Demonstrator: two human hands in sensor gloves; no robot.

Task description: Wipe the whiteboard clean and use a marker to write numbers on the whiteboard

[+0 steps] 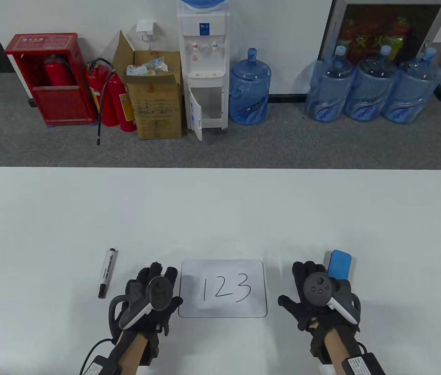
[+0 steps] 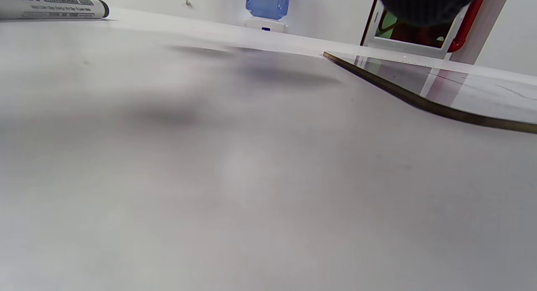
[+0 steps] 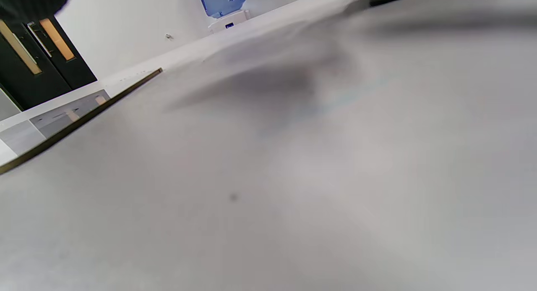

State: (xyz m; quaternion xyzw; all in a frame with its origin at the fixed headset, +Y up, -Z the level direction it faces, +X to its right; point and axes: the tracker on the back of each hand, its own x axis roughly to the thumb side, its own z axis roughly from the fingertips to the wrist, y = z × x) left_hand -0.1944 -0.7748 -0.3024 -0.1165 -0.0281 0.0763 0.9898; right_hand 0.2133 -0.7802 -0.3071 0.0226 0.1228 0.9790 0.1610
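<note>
A small whiteboard (image 1: 222, 288) with "123" in black lies flat near the table's front edge; its thin edge shows in the left wrist view (image 2: 419, 102) and the right wrist view (image 3: 79, 119). A capped marker (image 1: 107, 272) lies to the left of it, also at the top left of the left wrist view (image 2: 50, 9). A blue eraser (image 1: 340, 265) lies to the board's right, just beyond my right hand. My left hand (image 1: 154, 287) rests flat on the table beside the board's left edge, holding nothing. My right hand (image 1: 310, 291) rests flat at the board's right, fingers spread, holding nothing.
The white table (image 1: 220, 211) stretches wide behind the board. Beyond its far edge on the floor stand a water dispenser (image 1: 204, 66), several blue water jugs (image 1: 368, 88), a cardboard box (image 1: 154, 95) and red fire extinguishers (image 1: 111, 97).
</note>
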